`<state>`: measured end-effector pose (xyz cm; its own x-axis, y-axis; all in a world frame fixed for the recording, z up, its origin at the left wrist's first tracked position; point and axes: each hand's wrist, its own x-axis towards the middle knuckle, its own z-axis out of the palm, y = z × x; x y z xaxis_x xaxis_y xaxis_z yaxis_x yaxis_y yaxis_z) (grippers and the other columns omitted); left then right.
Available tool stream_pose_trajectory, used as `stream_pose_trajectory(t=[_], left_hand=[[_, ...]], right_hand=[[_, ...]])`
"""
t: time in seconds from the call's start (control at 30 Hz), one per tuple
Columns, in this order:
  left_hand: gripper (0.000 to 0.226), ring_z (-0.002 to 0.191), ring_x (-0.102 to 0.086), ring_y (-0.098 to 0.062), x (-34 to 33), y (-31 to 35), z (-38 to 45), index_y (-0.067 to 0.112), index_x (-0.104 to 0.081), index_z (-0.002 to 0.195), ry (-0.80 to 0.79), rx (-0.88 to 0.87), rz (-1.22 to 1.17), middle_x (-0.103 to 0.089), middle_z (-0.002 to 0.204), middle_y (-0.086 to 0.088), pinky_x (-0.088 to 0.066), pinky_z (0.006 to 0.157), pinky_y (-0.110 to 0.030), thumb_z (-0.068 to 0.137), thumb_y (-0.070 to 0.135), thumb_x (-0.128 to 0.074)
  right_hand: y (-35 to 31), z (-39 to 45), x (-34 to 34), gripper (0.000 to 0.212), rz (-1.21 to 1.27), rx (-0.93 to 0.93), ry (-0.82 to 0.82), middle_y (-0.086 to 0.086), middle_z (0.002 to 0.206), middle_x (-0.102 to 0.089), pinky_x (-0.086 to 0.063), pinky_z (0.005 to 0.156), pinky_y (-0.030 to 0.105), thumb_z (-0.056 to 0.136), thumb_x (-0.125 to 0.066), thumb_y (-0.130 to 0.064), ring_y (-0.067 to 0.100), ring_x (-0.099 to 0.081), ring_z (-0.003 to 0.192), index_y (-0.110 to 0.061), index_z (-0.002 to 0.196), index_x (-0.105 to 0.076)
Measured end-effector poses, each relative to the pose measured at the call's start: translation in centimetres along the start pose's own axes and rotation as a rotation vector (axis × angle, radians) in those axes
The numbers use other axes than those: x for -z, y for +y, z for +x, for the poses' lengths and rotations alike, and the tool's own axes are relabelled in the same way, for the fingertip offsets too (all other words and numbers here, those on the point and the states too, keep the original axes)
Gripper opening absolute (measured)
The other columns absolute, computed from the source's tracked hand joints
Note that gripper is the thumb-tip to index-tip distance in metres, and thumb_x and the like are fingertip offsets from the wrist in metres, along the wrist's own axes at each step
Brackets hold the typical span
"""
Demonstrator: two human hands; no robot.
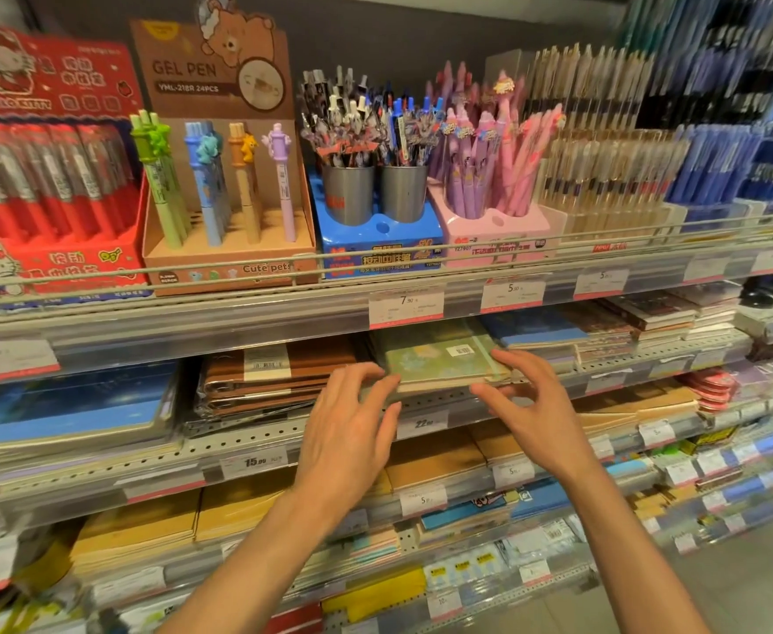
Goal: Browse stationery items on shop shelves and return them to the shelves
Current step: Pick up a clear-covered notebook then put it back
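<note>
Stationery is what you are working through, and right now it is the green notebook (439, 359) that is getting your attention; it is lying flat on top of its stack on the second shelf (256, 432), between the brown notebooks (274, 377) and a blue-covered pile (535, 331), just under the 7.90 price tag (406, 306).

Your left hand (352, 432) is spreading its fingers at the near left corner of that notebook, fingertips seeming to be touching the front edge of the stack. Your right hand (531, 404) is reaching over the near right corner. Neither grip is closing on anything: both are released, fingers loosely extended (contact on the right side is hard to confirm through the blur).

You appear to be either squaring the notebook back into place or reaching to lift it; I cannot tell which. If it is going back, the next move is calling for a light push until its edge is sitting flush with the stack. If you are picking it up, you are needing thumbs under the front edge.
</note>
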<state>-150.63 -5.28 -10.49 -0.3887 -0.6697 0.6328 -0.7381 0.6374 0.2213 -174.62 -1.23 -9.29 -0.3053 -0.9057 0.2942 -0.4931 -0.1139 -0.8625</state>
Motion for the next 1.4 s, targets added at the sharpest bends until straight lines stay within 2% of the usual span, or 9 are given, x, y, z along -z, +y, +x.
stream_pose_trajectory(t=[0.1, 0.23, 0.4, 0.6, 0.73, 0.9, 1.03, 1.27, 1.4], left_hand=[[0.038, 0.127, -0.048, -0.021, -0.3, -0.8, 0.7, 0.017, -0.057, 0.132, -0.011, -0.128, 0.111, -0.055, 0.135, -0.002, -0.039, 0.106, -0.04, 0.095, 0.026, -0.058], [0.046, 0.136, -0.041, -0.019, -0.8, -1.2, 1.5, 0.019, -0.047, 0.143, -0.084, -0.134, 0.189, -0.052, 0.143, 0.0, -0.025, 0.119, -0.041, 0.098, 0.03, -0.05], [0.061, 0.143, -0.033, -0.022, -1.7, -1.0, 1.9, 0.019, -0.025, 0.153, -0.169, -0.105, 0.241, -0.037, 0.155, -0.003, -0.02, 0.121, -0.045, 0.098, 0.032, -0.046], [0.07, 0.145, -0.027, -0.027, -2.2, -1.3, 2.3, 0.025, -0.014, 0.155, -0.217, -0.09, 0.3, -0.032, 0.157, -0.004, -0.016, 0.12, -0.05, 0.095, 0.035, -0.048], [0.073, 0.146, -0.023, -0.027, -2.5, -1.2, 2.8, 0.025, -0.008, 0.156, -0.23, -0.045, 0.299, -0.029, 0.158, -0.004, -0.011, 0.121, -0.05, 0.095, 0.038, -0.046], [0.07, 0.146, -0.024, -0.024, -2.5, -1.3, 2.8, 0.027, -0.009, 0.156, -0.23, -0.028, 0.243, -0.03, 0.157, -0.001, -0.01, 0.121, -0.047, 0.096, 0.042, -0.043], [0.058, 0.144, -0.026, -0.018, -1.4, -1.4, 3.0, 0.026, -0.026, 0.152, -0.189, -0.006, 0.06, -0.035, 0.155, 0.001, -0.015, 0.121, -0.041, 0.099, 0.042, -0.041], [0.049, 0.131, -0.038, -0.003, 2.5, -2.2, -0.4, 0.027, -0.04, 0.145, -0.114, 0.084, -0.206, -0.044, 0.141, 0.01, -0.035, 0.107, -0.025, 0.099, 0.038, -0.049], [0.046, 0.117, -0.049, 0.001, 4.1, -3.5, -4.6, 0.034, -0.041, 0.142, -0.154, 0.242, -0.337, -0.048, 0.131, 0.017, -0.04, 0.096, -0.017, 0.098, 0.037, -0.053]], right_hand=[[0.2, 0.5, -0.5, 0.05, -0.044, 0.051, 0.024, -0.01, 0.14, -0.048, -0.05, 0.082, 0.015, 0.086, -0.072, -0.04, -0.007, -0.062, 0.091, -0.031, 0.133, -0.058], [0.6, 2.5, -1.2, 0.053, -0.137, 0.089, 0.013, -0.008, 0.147, -0.041, -0.038, 0.08, -0.003, 0.092, -0.066, -0.038, -0.027, -0.051, 0.093, -0.025, 0.141, -0.053], [0.4, 3.8, -2.4, 0.053, -0.279, 0.09, 0.076, 0.002, 0.155, -0.036, -0.046, 0.097, 0.029, 0.096, -0.059, -0.042, 0.003, -0.058, 0.076, -0.022, 0.144, -0.05], [0.7, 4.7, -3.8, 0.058, -0.311, 0.05, 0.069, 0.006, 0.157, -0.031, -0.039, 0.108, 0.039, 0.097, -0.053, -0.049, 0.021, -0.052, 0.125, -0.02, 0.147, -0.044], [0.9, 5.6, -4.5, 0.061, -0.346, 0.042, 0.081, 0.005, 0.15, -0.037, -0.049, 0.1, 0.048, 0.096, -0.05, -0.055, 0.027, -0.058, 0.118, -0.021, 0.146, -0.042], [0.7, 5.4, -4.7, 0.059, -0.338, 0.039, 0.077, 0.004, 0.151, -0.033, -0.047, 0.1, 0.043, 0.098, -0.048, -0.051, 0.023, -0.06, 0.111, -0.02, 0.147, -0.04], [0.2, 4.5, -4.4, 0.063, -0.279, 0.042, 0.074, 0.006, 0.159, -0.023, -0.047, 0.097, 0.037, 0.099, -0.05, -0.049, 0.003, -0.06, 0.084, -0.018, 0.151, -0.034], [1.0, -0.3, -5.1, 0.062, -0.155, 0.053, 0.157, -0.003, 0.155, -0.03, -0.047, 0.104, 0.039, 0.096, -0.053, -0.051, 0.012, -0.051, 0.124, -0.025, 0.149, -0.035], [1.7, -4.3, -7.7, 0.052, -0.054, -0.066, 0.116, -0.008, 0.136, -0.045, -0.05, 0.095, 0.031, 0.095, -0.057, -0.046, 0.006, -0.056, 0.109, -0.028, 0.142, -0.044]])
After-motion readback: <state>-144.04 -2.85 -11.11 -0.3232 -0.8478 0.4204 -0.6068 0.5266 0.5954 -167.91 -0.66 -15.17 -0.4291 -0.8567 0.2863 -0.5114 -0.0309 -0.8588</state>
